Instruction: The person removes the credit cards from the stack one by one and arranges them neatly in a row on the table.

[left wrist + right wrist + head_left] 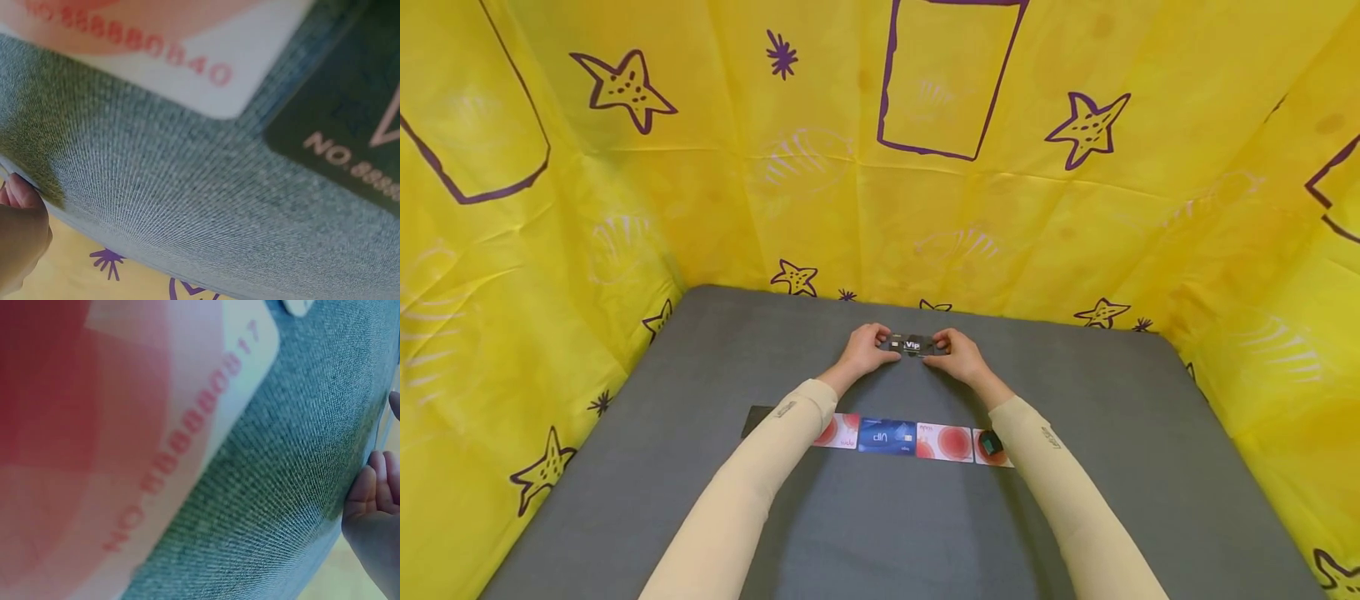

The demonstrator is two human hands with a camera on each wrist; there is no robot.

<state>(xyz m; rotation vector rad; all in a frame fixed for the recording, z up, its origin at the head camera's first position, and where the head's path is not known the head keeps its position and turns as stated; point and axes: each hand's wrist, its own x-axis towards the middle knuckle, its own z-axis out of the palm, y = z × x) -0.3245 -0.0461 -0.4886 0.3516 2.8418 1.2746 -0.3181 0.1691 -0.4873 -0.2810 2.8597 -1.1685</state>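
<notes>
Near the far side of the table, a black card (913,345) marked "Vip" lies between the two hands. My left hand (867,348) pinches its left end between thumb and fingers, and my right hand (958,353) does the same at the right end. The left wrist view has the left hand (24,228) at its lower left edge; the right hand (378,494) is at the right edge of the right wrist view. Neither wrist view clearly shows the held card.
Closer to me, a row of cards crosses the grey table (880,533): a black card (756,418), a red-and-white card (842,431), a blue VIP card (887,437) and more red-and-white ones (944,442). Sleeves partly cover the row. Yellow patterned cloth (820,208) surrounds the table.
</notes>
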